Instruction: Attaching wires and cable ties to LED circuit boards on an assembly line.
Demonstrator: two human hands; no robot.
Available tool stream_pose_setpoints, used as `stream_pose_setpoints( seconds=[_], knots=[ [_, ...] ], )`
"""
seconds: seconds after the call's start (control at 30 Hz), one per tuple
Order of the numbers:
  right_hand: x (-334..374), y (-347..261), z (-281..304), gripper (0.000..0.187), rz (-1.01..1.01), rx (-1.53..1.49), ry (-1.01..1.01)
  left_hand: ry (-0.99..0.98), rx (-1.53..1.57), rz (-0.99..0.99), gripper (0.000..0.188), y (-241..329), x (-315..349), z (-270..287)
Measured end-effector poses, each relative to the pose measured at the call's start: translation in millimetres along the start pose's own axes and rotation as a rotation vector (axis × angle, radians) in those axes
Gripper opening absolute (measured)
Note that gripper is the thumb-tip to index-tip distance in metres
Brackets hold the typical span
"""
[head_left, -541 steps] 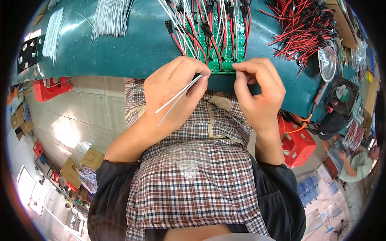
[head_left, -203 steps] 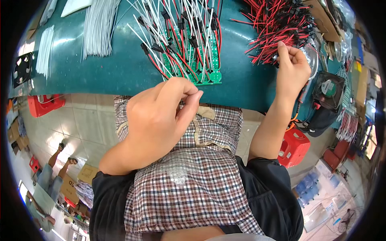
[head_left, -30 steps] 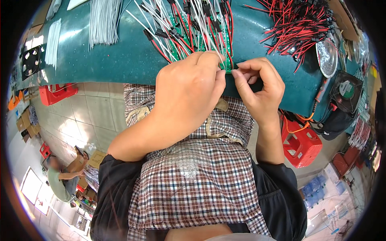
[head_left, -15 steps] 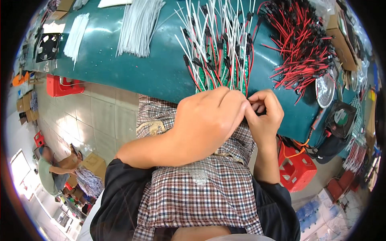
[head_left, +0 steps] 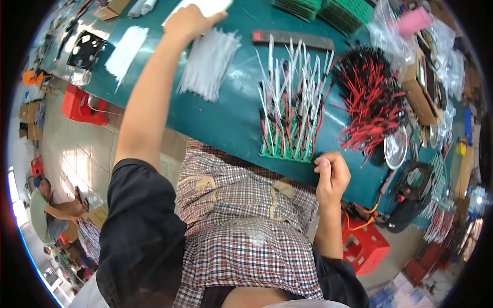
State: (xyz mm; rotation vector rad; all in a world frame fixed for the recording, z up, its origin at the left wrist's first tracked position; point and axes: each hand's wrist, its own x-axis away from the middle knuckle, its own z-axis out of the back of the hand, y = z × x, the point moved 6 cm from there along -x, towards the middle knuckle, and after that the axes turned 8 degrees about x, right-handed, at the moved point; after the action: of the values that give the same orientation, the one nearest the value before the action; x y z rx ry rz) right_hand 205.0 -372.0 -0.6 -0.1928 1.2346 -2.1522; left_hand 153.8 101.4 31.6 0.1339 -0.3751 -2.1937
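My left hand [head_left: 187, 23] reaches to the far side of the table and lies over a flat white pad or stack [head_left: 218, 5], thumb apart and pointing right. The hand partly covers that stack. My right hand [head_left: 334, 175] is at the table's near edge with fingers curled and thumb pressed in; anything between the fingertips is hidden. Just beside those fingertips is the right corner of a row of green circuit boards [head_left: 285, 154]. White ties [head_left: 287, 72] and red and black wires stand up from the boards.
Bundles of white ties [head_left: 210, 64] lie at left, before a black fan [head_left: 86, 50]. A heap of red-black wires [head_left: 370, 97] lies at right, near a soldering iron [head_left: 385, 185]. Behind are a dark bar [head_left: 292, 40] and green board stacks [head_left: 346, 13]. Another person [head_left: 43, 210] sits far left.
My left hand has left the boards and stretched to the far left onto the white stack. The right hand stays by the boards' right corner. The view has shifted, showing more of the table.
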Motion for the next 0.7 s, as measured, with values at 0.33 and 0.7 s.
stream_pose_setpoints(
  seconds=[0.33,0.7],
  knots=[
    [7,-1,5,0.033,-0.051,-0.126,0.036,0.656,0.057,-0.309,0.028,-19,0,62],
    [-47,-82,43,0.088,0.192,-0.359,0.095,0.348,1.279,-0.346,0.032,37,202,97]
  ],
)
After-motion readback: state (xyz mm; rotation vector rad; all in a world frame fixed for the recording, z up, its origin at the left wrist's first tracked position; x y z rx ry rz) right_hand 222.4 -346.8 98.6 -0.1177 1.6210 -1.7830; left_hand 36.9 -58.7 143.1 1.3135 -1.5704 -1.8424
